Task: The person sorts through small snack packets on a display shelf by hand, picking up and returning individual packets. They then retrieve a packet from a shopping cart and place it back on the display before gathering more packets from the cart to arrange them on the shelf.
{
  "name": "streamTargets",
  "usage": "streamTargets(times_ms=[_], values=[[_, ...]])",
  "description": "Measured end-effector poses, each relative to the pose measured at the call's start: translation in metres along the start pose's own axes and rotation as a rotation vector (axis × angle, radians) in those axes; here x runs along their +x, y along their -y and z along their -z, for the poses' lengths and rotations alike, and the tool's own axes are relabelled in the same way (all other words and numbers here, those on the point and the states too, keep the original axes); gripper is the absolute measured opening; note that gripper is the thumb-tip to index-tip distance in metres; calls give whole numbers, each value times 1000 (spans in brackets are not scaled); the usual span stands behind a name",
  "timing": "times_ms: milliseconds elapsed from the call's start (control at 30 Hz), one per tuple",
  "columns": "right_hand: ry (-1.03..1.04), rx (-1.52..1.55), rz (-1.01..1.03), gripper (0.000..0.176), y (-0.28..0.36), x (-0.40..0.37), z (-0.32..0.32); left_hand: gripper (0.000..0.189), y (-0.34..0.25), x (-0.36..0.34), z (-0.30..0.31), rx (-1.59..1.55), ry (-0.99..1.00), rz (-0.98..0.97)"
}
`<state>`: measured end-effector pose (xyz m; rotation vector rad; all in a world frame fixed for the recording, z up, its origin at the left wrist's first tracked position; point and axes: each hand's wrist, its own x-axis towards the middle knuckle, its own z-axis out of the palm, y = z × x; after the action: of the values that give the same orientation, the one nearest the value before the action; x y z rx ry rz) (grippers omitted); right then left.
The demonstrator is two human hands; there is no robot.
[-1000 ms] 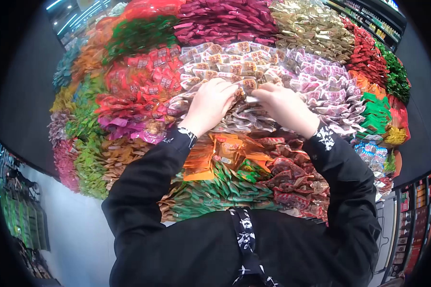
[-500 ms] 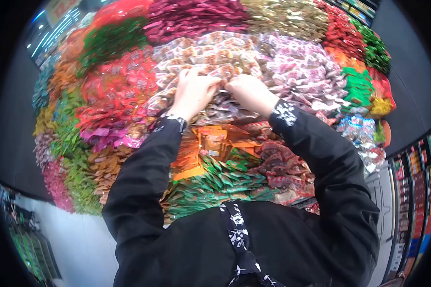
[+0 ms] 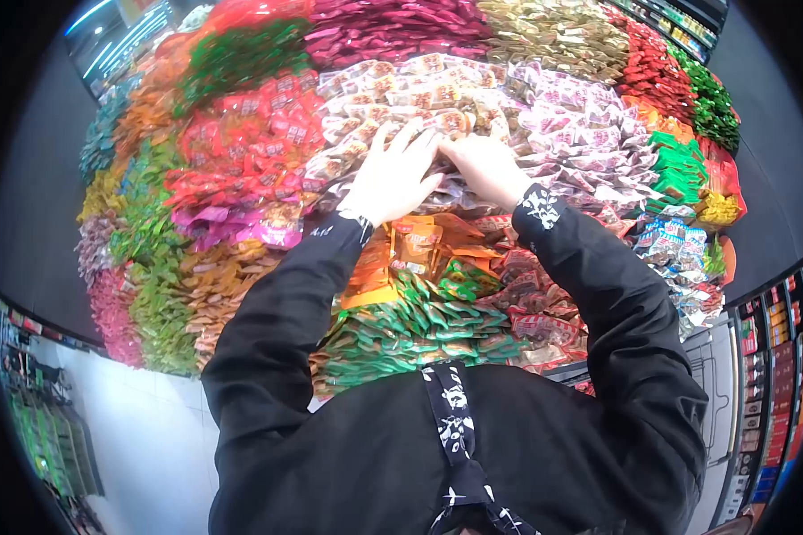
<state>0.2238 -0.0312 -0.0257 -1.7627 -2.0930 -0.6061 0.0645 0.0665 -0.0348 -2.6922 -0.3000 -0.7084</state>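
- The left hand (image 3: 391,178) lies palm down with its fingers somewhat spread over clear-and-white plastic packets with brown-orange print (image 3: 437,94), its thumb angled towards the right hand (image 3: 486,168).
- The right hand's fingers are bent together beside the left fingertips; whether they pinch a packet cannot be told.
- The nearest well-visible packet lies just beyond both hands' fingertips, its long axis running roughly left to right, across the fingers' reach; neither hand is clearly nearer.

Two bare hands, left (image 3: 394,174) and right (image 3: 488,168), over pale printed packets (image 3: 437,94), colourful packets around
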Motion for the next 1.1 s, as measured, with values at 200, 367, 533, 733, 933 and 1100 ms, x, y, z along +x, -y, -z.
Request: streamTargets(times_ms=[200, 367, 533, 733, 933, 1100], values=[[121, 44, -36, 22, -12, 4, 22, 49, 1, -9, 19, -73, -118, 46], [-225, 108, -64, 32, -27, 1, 51, 49, 35, -35, 41, -153, -234, 281], [-286, 113, -160, 52, -36, 13, 26, 80, 29, -46, 25, -106, -120, 317], [-308, 102, -166, 58, -10, 20, 4, 83, 29, -33, 19, -115, -115, 257], [-380, 44, -37, 23, -3, 39, 13, 73, 34, -29, 11, -84, -138, 199], [-327, 2, -9, 12, 5, 66, -10, 70, 33, -30, 9, -67, -130, 178]])
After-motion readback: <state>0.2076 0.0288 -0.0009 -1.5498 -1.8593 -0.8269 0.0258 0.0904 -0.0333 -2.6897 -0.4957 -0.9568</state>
